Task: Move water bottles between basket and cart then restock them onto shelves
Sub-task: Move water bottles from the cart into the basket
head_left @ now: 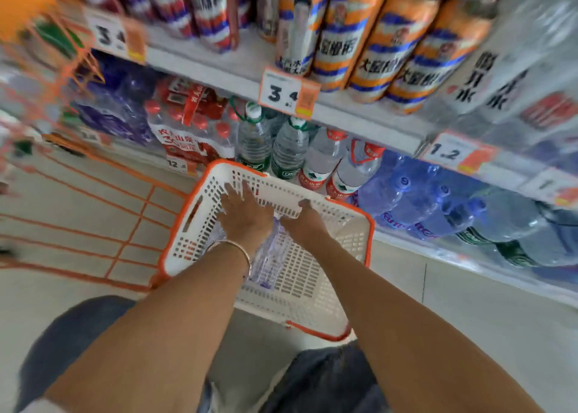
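Note:
A white basket with an orange rim (359,225) stands on the floor in front of the shelves. One clear water bottle (270,262) lies inside it, pointing away from me. My left hand (244,212), with a bangle on the wrist, hovers over the bottle's far end with fingers straight and spread. My right hand (305,225) is just to the right of the bottle top, its fingers curled downward and hidden, so whether it grips the bottle is unclear. On the bottom shelf behind the basket stand upright water bottles (287,150).
An orange wire cart (131,222) is left of the basket. Red-capped bottle packs (190,131) and blue bottles (416,200) fill the bottom shelf. Orange-labelled bottles (384,43) stand on the shelf above, with price tags (287,93) on its edge. My knees are below.

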Demonstrator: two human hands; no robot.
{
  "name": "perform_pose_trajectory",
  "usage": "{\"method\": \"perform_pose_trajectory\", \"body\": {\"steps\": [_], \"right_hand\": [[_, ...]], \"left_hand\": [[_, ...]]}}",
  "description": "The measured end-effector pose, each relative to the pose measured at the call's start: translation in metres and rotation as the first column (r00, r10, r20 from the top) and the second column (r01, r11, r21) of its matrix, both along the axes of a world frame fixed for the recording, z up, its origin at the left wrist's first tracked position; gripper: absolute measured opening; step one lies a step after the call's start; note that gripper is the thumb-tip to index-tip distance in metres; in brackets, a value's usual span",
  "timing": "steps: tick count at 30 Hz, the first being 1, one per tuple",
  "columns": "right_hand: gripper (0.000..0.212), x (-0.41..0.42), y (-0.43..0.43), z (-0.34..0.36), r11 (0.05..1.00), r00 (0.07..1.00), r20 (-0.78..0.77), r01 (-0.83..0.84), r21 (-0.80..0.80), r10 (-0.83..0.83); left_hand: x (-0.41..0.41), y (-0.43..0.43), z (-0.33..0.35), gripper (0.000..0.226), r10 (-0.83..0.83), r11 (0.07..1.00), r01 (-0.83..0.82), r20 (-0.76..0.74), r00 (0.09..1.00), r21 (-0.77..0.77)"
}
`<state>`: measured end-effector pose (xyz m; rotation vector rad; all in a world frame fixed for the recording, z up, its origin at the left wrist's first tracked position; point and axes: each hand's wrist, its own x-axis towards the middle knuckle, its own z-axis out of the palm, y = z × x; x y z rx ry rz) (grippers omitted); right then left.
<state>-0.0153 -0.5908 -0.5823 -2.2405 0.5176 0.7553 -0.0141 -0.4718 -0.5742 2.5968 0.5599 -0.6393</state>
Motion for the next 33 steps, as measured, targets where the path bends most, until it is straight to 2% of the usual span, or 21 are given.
{"method": "perform_pose_trajectory", "body": {"steps": [3, 5, 9, 12, 14, 17, 19, 22, 24, 26, 28, 33], "right_hand": [[0.084, -0.002, 0.002, 0.096, 0.989, 0.988, 0.035, -0.148, -0.018, 0.148], [0.090, -0.004, 0.006, 0.162, 0.969, 0.967, 0.067, -0.244, -0.041, 0.246], [0.097, 0.005, 0.018, 0.287, 0.864, 0.858, 0.126, -0.480, -0.151, 0.498], [0.091, 0.022, 0.036, 0.359, 0.797, 0.780, 0.170, -0.572, -0.196, 0.602], [0.090, 0.037, 0.049, 0.396, 0.740, 0.714, 0.202, -0.629, -0.236, 0.671], [0.075, 0.053, 0.083, 0.446, 0.630, 0.592, 0.217, -0.734, -0.254, 0.776], [0.080, 0.059, 0.114, 0.470, 0.589, 0.537, 0.246, -0.766, -0.257, 0.807], [0.092, 0.065, 0.170, 0.495, 0.590, 0.512, 0.322, -0.776, -0.222, 0.796], [0.084, 0.071, 0.210, 0.501, 0.566, 0.481, 0.337, -0.792, -0.229, 0.809], [0.087, 0.079, 0.260, 0.503, 0.545, 0.447, 0.372, -0.809, -0.219, 0.813], [0.089, 0.089, 0.309, 0.499, 0.541, 0.442, 0.379, -0.813, -0.214, 0.813], [0.091, 0.099, 0.415, 0.493, 0.518, 0.444, 0.319, -0.831, -0.204, 0.837]], "left_hand": [[-0.008, 0.005, 0.100, 0.074, 0.000, 1.000, 0.000, -0.033, 0.999, -0.005], [-0.014, 0.007, 0.164, 0.073, 0.043, 0.999, -0.043, -0.028, 0.999, -0.011], [-0.008, 0.012, 0.285, 0.069, 0.057, 0.998, -0.057, -0.001, 0.998, 0.000], [0.005, 0.031, 0.357, 0.061, 0.019, 0.999, -0.020, 0.029, 0.999, 0.039], [0.014, 0.049, 0.387, 0.064, -0.007, 0.996, 0.001, 0.078, 0.997, 0.084], [0.011, 0.085, 0.443, 0.066, 0.104, 0.993, -0.112, 0.149, 0.983, 0.041], [0.012, 0.117, 0.466, 0.062, 0.209, 0.976, -0.218, 0.245, 0.947, 0.009], [0.017, 0.174, 0.487, 0.054, 0.388, 0.918, -0.396, 0.304, 0.870, -0.037], [0.020, 0.214, 0.487, 0.054, 0.448, 0.886, -0.463, 0.289, 0.846, -0.018], [0.020, 0.262, 0.488, 0.060, 0.484, 0.861, -0.509, 0.268, 0.833, 0.029], [0.027, 0.307, 0.481, 0.056, 0.515, 0.841, -0.540, 0.264, 0.816, 0.030], [0.029, 0.406, 0.464, 0.052, 0.698, 0.685, -0.726, 0.239, 0.675, 0.050]]}}
